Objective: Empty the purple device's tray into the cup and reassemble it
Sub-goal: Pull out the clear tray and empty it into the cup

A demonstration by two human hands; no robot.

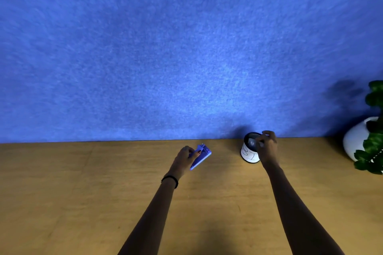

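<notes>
My left hand (185, 158) grips the purple device (201, 155), a small wedge-shaped body held tilted just above the wooden table (103, 192). To the right stands a white cup (250, 152) with black scribbles and a dark inside, near the wall. My right hand (267, 146) hovers at the cup's right rim with its fingers pinched on a small, blurred piece, apparently the tray (253, 142), held over the cup's mouth. Whether anything is falling from it is too blurred to tell.
A blue felt wall (186, 47) rises straight behind the table's back edge. At the far right a white round pot (355, 141) holds a green leafy plant (373, 130). A black band circles my left wrist (170, 180).
</notes>
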